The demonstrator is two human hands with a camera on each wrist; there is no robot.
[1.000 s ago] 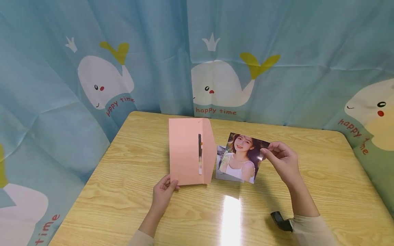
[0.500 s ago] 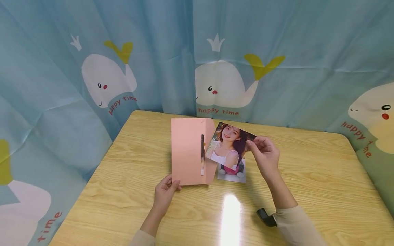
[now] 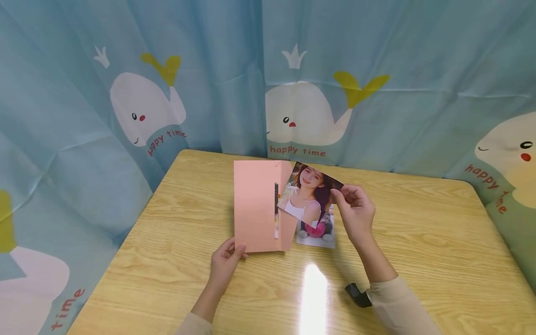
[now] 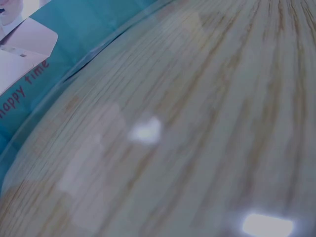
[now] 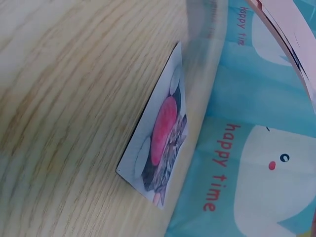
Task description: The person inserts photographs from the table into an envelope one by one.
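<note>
My left hand (image 3: 227, 261) grips the near left corner of a pink envelope (image 3: 254, 204), thumb on top. The envelope's flap points right, and the edge of a card or photo (image 3: 276, 223) shows in its opening. In my right hand (image 3: 357, 209) a photo (image 3: 304, 197) of a person in a white top is pinched by its right corner. That photo is tilted, and its left edge overlaps the flap in the head view. Under it on the table lies a second photo (image 3: 316, 236), partly hidden, with a pink round shape (image 5: 164, 129) showing in the right wrist view.
The wooden table (image 3: 427, 232) reaches back to a blue curtain (image 3: 226, 83) printed with whales. A black wrist camera (image 3: 358, 296) sits at my right sleeve. Bright light reflects off the tabletop near the front.
My right hand has brought the held photo left and slightly away from me, up to the envelope's flap, uncovering more of the photo on the table. The left hand has barely moved.
</note>
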